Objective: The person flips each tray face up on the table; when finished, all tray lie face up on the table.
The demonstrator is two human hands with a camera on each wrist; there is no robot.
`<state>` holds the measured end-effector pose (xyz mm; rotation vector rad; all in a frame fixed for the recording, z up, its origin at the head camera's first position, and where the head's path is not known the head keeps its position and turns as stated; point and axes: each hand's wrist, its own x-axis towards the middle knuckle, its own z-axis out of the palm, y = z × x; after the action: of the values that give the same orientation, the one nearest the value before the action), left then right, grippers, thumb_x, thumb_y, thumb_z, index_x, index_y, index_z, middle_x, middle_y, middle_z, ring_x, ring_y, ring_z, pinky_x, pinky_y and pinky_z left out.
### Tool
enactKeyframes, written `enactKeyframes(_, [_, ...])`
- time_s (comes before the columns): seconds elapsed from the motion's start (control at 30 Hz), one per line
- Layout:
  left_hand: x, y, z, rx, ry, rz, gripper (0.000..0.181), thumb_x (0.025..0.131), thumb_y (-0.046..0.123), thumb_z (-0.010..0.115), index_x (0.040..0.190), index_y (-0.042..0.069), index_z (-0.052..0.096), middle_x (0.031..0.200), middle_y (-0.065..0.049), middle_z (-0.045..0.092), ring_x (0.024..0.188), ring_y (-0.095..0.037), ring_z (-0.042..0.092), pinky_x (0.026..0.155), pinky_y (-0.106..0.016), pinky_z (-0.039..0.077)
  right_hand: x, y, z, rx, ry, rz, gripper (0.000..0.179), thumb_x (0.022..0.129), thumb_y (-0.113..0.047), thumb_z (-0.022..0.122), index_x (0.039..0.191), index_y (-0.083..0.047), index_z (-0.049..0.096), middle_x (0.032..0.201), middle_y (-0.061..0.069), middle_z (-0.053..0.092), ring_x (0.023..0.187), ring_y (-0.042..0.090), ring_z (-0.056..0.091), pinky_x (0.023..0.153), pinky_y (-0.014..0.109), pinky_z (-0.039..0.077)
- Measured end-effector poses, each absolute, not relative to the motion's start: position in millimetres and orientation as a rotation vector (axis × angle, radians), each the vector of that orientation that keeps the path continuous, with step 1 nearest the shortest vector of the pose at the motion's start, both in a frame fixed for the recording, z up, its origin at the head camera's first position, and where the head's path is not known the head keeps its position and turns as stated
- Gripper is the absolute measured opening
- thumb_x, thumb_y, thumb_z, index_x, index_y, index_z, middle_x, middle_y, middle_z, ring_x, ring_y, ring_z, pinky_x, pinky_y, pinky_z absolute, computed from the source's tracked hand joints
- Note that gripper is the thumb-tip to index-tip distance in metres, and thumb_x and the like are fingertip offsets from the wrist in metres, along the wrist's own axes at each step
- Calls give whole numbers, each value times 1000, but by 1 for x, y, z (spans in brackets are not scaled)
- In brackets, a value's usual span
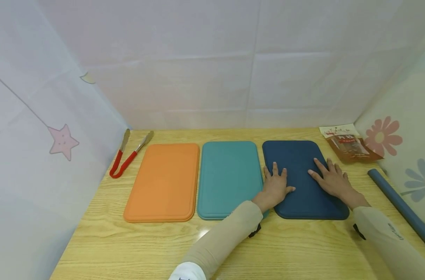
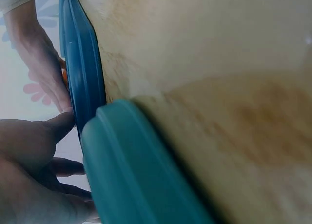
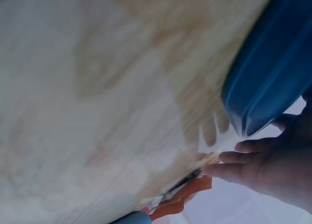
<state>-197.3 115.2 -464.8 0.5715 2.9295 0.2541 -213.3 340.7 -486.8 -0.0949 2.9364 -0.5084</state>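
Blue board [image 1: 302, 186]: left hand [image 1: 274, 187], right hand [image 1: 334, 182] spread on it; packet [image 1: 350, 146] print illegible.

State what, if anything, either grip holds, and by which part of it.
Nothing is held: the left grip and right grip are spread at opposite long edges of the blue case, neither clasping it.

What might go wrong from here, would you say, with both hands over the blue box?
The left sleeve crosses a corner of the teal box and might nudge it. The right hand, over the blue box, is near the brown packet and could brush it.
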Motion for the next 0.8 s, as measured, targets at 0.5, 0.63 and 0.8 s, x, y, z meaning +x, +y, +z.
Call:
enactKeyframes(0.5, [-200, 116, -462, 564, 2889, 147, 74, 92, 62, 44, 152, 21, 31, 158, -13, 18, 145, -35, 17, 116, -43, 20, -228, 338, -473, -186, 2992, -496, 77, 99, -46, 50, 144, 13, 30, 132, 50, 31, 117, 69, 28, 94, 74, 26])
enactKeyframes(0.63, [-199, 117, -463, 540, 2874, 151, 74, 92, 62, 44, 152, 22, 31, 159, -12, 17, 145, -36, 16, 115, -41, 23, -229, 337, -470, -182, 2981, -534, 76, 97, -44, 54, 141, 15, 33, 132, 47, 36, 119, 64, 33, 97, 72, 24])
enactKeyframes(0.8, [-199, 118, -466, 546, 2878, 156, 74, 92, 62, 45, 152, 21, 31, 159, -12, 17, 144, -38, 17, 115, -41, 24, -228, 339, -467, -86, 2907, -694, 75, 98, -46, 51, 142, 13, 34, 137, 44, 33, 122, 60, 35, 97, 69, 32])
